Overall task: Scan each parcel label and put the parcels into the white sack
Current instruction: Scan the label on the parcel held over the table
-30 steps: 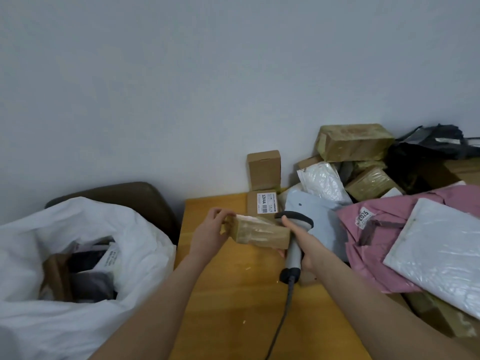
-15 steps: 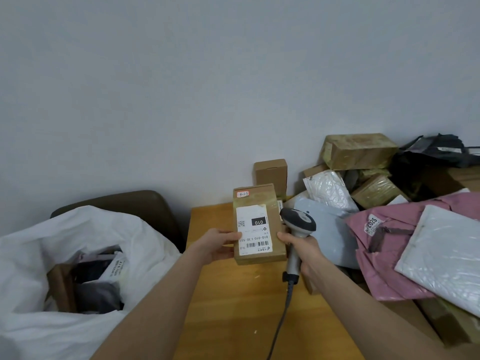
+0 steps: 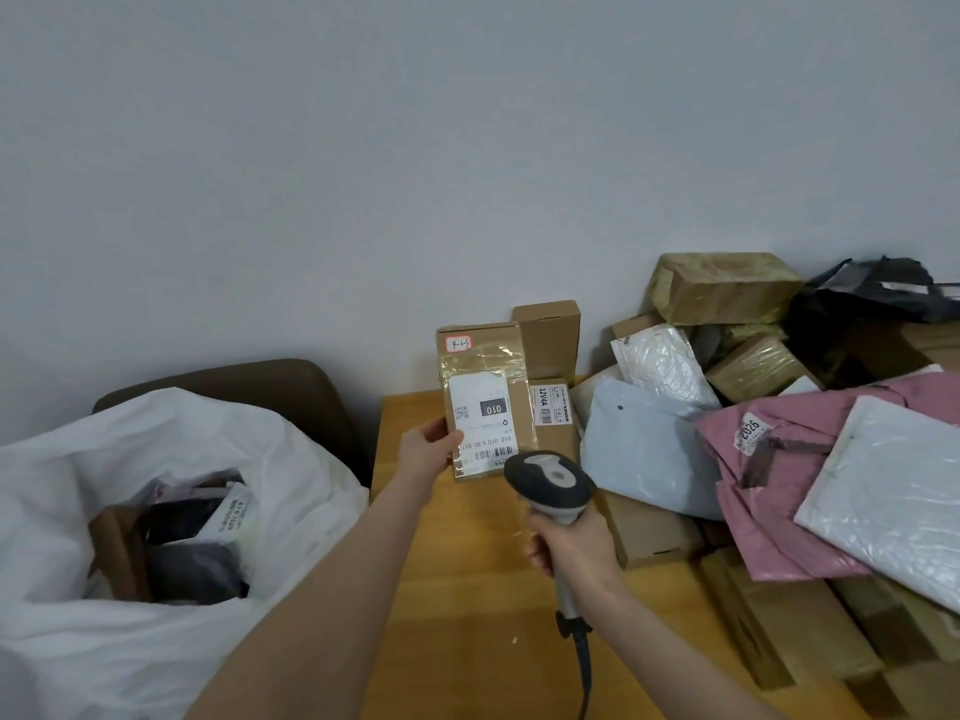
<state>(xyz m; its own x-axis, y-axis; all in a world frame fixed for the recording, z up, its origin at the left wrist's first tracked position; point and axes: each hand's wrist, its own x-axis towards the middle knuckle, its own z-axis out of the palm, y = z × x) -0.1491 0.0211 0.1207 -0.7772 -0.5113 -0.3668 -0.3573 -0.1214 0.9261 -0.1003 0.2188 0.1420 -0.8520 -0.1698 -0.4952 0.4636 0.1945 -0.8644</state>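
Observation:
My left hand [image 3: 428, 449] grips the lower left edge of a small brown cardboard parcel [image 3: 485, 400], held upright above the wooden table [image 3: 467, 589] with its white label and barcode facing me. My right hand [image 3: 571, 550] holds the handle of a grey barcode scanner [image 3: 550, 483], whose head sits just below and to the right of the parcel's label. The white sack [image 3: 171, 444] stands open at the left, with several parcels inside it.
A pile of parcels fills the right side: a pale blue mailer [image 3: 644, 454], a pink mailer [image 3: 769, 475], a white bubble mailer [image 3: 893, 496], taped brown boxes [image 3: 722, 288] and a black bag [image 3: 872, 293]. A brown chair back [image 3: 270, 387] stands behind the sack. The scanner cable [image 3: 584, 667] trails toward me.
My left hand turned the parcel from lying flat to upright with its label facing me, then lifted it. My right hand drew the scanner back and down, below the label.

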